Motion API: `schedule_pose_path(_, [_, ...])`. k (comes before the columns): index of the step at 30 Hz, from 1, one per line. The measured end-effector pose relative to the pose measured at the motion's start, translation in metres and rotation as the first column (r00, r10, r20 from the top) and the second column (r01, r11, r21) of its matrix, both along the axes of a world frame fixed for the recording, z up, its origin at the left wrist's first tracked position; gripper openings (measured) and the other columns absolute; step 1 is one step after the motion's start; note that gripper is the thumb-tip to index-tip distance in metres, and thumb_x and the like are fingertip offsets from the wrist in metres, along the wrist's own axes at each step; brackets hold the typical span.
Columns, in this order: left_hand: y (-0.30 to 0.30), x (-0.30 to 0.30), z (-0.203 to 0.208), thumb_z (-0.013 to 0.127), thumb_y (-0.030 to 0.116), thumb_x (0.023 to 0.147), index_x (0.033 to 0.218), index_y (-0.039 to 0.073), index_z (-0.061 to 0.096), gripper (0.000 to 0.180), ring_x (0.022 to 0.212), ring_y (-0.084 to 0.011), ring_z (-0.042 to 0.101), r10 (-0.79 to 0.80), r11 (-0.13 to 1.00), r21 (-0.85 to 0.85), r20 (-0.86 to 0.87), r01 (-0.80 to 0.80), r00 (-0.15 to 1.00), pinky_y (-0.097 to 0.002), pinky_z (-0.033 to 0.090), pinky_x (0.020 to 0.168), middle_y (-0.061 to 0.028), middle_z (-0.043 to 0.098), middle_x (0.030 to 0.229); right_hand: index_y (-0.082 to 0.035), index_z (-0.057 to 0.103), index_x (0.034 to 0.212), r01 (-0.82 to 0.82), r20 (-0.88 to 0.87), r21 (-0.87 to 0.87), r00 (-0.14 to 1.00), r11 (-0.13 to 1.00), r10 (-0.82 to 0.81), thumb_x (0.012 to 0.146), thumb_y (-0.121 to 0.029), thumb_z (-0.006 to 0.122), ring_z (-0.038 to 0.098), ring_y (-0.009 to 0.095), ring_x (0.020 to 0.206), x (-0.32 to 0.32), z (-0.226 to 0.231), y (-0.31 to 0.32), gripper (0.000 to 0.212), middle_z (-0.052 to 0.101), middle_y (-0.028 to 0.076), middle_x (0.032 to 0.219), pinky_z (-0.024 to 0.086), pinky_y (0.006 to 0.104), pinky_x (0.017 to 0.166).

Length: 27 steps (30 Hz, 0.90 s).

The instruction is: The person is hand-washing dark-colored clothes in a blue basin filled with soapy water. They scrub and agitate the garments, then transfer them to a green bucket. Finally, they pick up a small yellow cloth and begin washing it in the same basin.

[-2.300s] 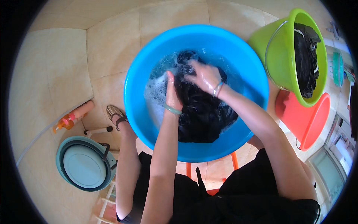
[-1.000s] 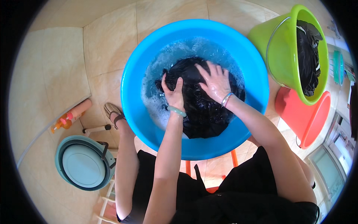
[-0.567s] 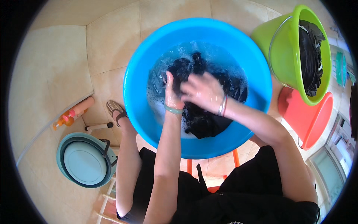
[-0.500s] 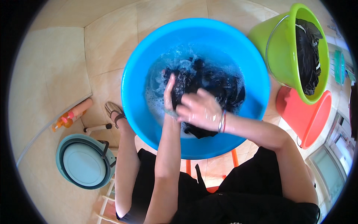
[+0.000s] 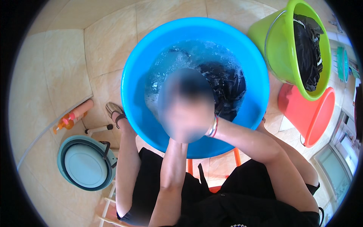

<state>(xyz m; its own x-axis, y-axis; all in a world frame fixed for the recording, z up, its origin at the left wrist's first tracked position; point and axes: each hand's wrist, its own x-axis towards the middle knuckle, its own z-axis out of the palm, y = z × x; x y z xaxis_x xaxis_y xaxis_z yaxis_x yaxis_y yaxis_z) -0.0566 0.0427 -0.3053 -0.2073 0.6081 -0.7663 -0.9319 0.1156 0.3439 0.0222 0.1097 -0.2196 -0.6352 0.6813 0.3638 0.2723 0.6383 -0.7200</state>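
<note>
Two hands, the left hand [image 5: 174, 126] and the right hand [image 5: 194, 116], are blurred over the blue basin [image 5: 254, 102]; how far open they are, or whether they grip anything, I cannot tell. Wet black cloth [image 5: 228, 89] lies in sudsy water [image 5: 160, 66], its clear part beyond and right of both.

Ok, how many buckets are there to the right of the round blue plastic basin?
2: a lime-green plastic bucket holding dark cloth at upper right, and a coral-red plastic bucket below it in the picture. Others may be hidden behind them.
</note>
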Motion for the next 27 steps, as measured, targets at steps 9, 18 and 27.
schedule_pose_path(9, [0.038,0.015,0.059,0.064,0.033,0.093,0.134,0.001,0.051,0.054,0.116,-0.0213,0.056,-0.187,0.960,-0.263,-0.351,0.095,0.918,-0.0341,0.045,0.100,-0.0098,0.056,0.131,-0.012,0.065,0.078,0.227,0.491,-0.117,0.860,0.967,-0.142,0.094,-0.032,0.054,0.065,0.034,0.068,0.038,-0.086,0.083,0.028,0.067,0.009,0.081,0.052,0.0457,0.056])
schedule_pose_path(18, [0.038,-0.045,-0.048,0.068,0.017,0.092,0.137,0.009,0.048,0.050,0.113,-0.0221,0.056,-0.021,0.957,-0.280,-0.318,-0.073,0.948,-0.0372,0.049,0.094,-0.0092,0.058,0.128,-0.015,0.059,0.119,0.022,0.637,0.117,0.766,0.993,-0.092,0.089,-0.050,0.061,0.060,0.034,0.099,0.040,-0.105,0.080,0.046,0.056,0.013,0.109,0.048,0.0488,0.080])
schedule_pose_path(27, [0.068,-0.027,-0.011,0.055,0.047,0.097,0.134,0.007,0.053,0.054,0.117,-0.0266,0.057,-0.064,0.998,-0.003,-0.114,0.064,0.991,-0.0414,0.044,0.104,-0.0102,0.061,0.127,-0.012,0.064,0.095,0.309,0.610,-0.109,0.771,0.945,-0.182,0.087,-0.038,0.064,0.066,0.028,0.078,0.023,-0.110,0.115,0.028,0.062,0.009,0.090,0.053,0.0449,0.066])
